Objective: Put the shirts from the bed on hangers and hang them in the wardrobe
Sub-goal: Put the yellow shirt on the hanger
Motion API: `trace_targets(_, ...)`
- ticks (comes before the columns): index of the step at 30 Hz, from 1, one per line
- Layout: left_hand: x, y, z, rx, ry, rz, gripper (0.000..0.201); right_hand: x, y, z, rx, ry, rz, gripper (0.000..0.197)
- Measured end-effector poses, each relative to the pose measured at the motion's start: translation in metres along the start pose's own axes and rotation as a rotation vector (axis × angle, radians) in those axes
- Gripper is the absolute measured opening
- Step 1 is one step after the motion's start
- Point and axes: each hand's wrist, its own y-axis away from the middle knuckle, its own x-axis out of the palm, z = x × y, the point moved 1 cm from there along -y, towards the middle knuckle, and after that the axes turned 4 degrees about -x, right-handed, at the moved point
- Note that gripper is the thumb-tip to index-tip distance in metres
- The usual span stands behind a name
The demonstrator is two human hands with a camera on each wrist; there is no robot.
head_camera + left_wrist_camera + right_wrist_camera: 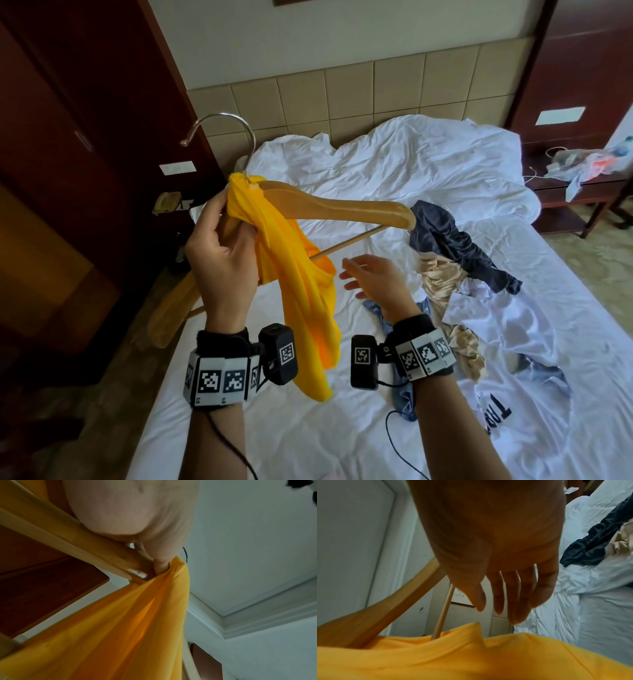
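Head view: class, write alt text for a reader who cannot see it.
A person's left hand grips a yellow shirt bunched at the neck of a wooden hanger, held above a white bed. The open right hand reaches toward the shirt. More crumpled shirts lie on the bed.

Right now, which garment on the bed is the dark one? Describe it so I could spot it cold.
Start at the white bed below the tiled headboard. Right of the raised wooden hanger is a heap of clothes; the navy shirt is its far end, nearest the pillows. It is the only dark piece, lying above a beige garment and a white printed shirt.
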Motion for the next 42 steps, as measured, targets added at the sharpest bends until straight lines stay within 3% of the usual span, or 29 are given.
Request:
trace_targets(5,-0.001,0.005,-0.002,0.035,-0.014,0.044,0.037,0.012,0.007,0.005,-0.126,0.159,0.175,0.023)
trace_targets(9,-0.003,0.007,-0.005,0.067,-0.045,0.077,0.036,0.010,0.004,0.004,-0.198,0.085,0.119,0.023)
trace_targets(13,-0.003,0.005,-0.005,0.060,-0.030,0.074,0.037,-0.005,0.004,-0.002,-0.053,-0.350,0.070,0.016)
trace_targets(19,-0.006,0.003,0.001,0.022,-0.012,0.053,0.038,-0.026,-0.003,-0.003,0.230,-0.929,0.256,0.013)
trace_targets(23,-0.008,0.004,0.005,-0.004,0.002,0.062,0.037,-0.042,0.000,-0.007,0.306,-1.219,0.363,0.051)
trace_targets(24,-0.008,0.004,0.006,-0.008,0.001,0.067,0.037,-0.045,0.001,-0.008,0.300,-1.248,0.377,0.053)
trace_targets(27,-0.010,0.004,0.006,-0.013,0.003,0.077,0.039,-0.051,0.007,-0.007,0.287,-1.383,0.392,0.035)
trace_targets(29,-0.012,0.004,0.004,-0.010,0.000,0.089,0.038,-0.054,0.008,-0.008,0.324,-1.462,0.318,0.010)
trace_targets(32,-0.012,0.005,0.001,-0.022,0.006,0.101,0.038,-0.056,0.006,-0.012,0.309,-1.489,0.236,0.023)
trace_targets(35,-0.014,0.004,0.003,-0.010,-0.005,0.104,0.038,-0.056,0.003,-0.019,0.283,-1.513,0.272,0.023)
trace_targets(42,-0.021,0.002,0.010,-0.018,-0.056,0.099,0.037,-0.050,0.001,-0.020,0.252,-1.345,0.201,0.034)
